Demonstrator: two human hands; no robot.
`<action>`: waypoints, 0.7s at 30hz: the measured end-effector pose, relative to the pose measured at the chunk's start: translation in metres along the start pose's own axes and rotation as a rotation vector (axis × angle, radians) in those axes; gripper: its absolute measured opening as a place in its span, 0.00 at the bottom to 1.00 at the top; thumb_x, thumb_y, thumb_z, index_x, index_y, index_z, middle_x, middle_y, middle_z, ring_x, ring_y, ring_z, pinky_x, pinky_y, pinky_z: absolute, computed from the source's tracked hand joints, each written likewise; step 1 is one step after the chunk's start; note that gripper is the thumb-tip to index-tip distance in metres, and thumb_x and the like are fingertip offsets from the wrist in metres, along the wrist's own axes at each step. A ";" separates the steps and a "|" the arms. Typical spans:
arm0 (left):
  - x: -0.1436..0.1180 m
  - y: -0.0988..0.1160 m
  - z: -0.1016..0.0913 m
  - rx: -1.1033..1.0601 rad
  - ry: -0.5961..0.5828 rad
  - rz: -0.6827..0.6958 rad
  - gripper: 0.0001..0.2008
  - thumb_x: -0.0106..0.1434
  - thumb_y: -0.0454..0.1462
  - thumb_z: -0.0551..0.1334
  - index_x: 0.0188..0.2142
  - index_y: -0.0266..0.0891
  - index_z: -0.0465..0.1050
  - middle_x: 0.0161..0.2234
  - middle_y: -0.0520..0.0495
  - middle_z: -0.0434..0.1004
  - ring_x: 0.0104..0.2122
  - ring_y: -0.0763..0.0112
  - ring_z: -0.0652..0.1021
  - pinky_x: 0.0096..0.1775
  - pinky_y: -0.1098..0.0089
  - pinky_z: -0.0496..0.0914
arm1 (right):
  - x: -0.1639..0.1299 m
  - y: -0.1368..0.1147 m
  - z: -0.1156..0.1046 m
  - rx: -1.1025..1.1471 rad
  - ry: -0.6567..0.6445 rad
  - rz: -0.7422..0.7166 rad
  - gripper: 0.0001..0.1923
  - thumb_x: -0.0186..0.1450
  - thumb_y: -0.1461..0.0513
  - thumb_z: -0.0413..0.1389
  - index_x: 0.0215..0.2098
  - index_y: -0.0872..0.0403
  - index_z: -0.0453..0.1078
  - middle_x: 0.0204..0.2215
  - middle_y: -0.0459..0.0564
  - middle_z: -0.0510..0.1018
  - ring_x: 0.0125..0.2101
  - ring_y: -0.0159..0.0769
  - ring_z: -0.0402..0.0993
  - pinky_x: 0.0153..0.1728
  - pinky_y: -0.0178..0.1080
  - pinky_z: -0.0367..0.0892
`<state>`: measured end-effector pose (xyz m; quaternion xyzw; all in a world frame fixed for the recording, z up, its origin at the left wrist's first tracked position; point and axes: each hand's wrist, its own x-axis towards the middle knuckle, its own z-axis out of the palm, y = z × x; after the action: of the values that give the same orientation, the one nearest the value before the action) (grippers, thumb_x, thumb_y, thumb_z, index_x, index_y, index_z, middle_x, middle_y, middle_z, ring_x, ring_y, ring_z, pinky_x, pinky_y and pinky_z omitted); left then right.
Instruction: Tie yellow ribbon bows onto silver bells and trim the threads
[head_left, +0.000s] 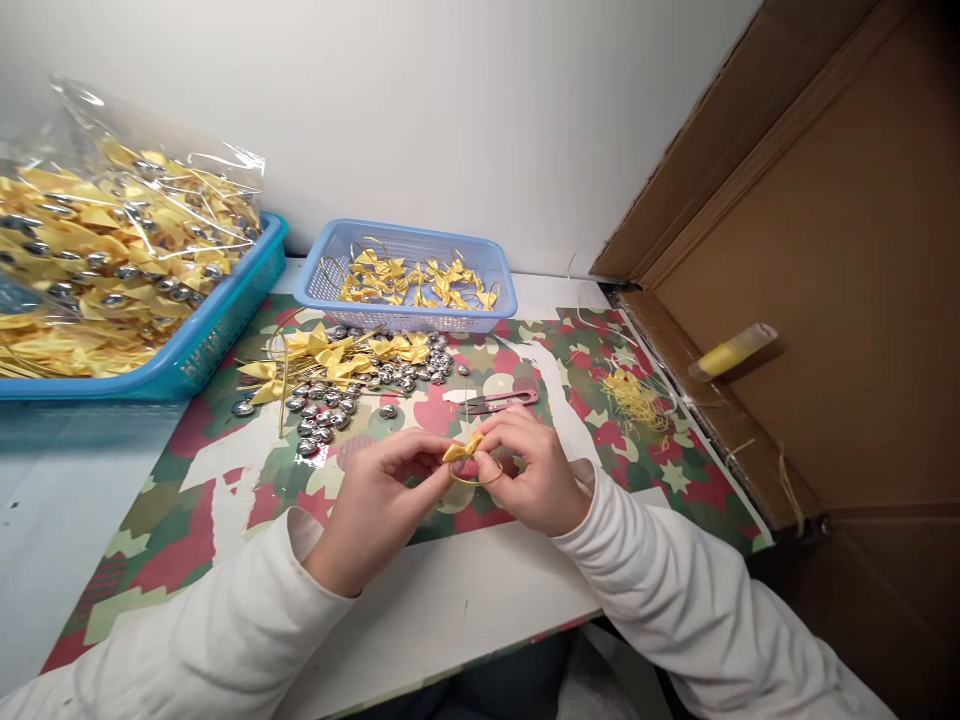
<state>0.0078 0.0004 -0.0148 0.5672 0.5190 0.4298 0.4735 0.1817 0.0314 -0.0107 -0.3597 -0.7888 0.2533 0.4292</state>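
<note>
Between my two hands, above the patterned mat, is a small yellow ribbon bow [463, 449] with a loop of gold cord hanging below it. My left hand [390, 485] pinches the bow's left side between thumb and fingers. From the other side my right hand [531, 470] grips the bow and the cord near its right end. Just beyond my hands lie pink-handled thread snips [495, 402]. Silver bells [322, 415] and a pile of yellow bows [337, 355] are spread to the left of them. Whether a bell is held behind my fingers cannot be seen.
A blue basket [405, 322] with finished-looking bows stands at the back. At left, a larger blue tray [232, 310] carries a clear bag [127, 220] full of bows with bells. Yellow thread scraps [637, 395] lie at right, beside a cardboard wall [810, 250] with a yellow tube [733, 350].
</note>
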 end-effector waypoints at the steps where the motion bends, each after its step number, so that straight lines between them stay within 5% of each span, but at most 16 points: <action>1: 0.000 0.000 0.000 0.004 0.000 -0.002 0.09 0.58 0.41 0.65 0.33 0.37 0.78 0.29 0.46 0.79 0.29 0.65 0.79 0.30 0.67 0.75 | 0.000 0.000 0.000 -0.005 0.000 0.000 0.08 0.60 0.66 0.53 0.23 0.51 0.65 0.26 0.49 0.78 0.32 0.37 0.73 0.35 0.41 0.68; 21: 0.000 0.003 0.001 0.126 0.041 0.076 0.07 0.58 0.39 0.63 0.30 0.37 0.78 0.26 0.48 0.80 0.25 0.69 0.77 0.28 0.71 0.70 | -0.003 -0.001 0.005 -0.112 0.072 -0.013 0.07 0.60 0.65 0.55 0.23 0.52 0.66 0.26 0.47 0.78 0.31 0.37 0.70 0.34 0.40 0.64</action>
<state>0.0094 -0.0001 -0.0116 0.6062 0.5328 0.4255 0.4094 0.1781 0.0278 -0.0138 -0.3870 -0.7880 0.1931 0.4382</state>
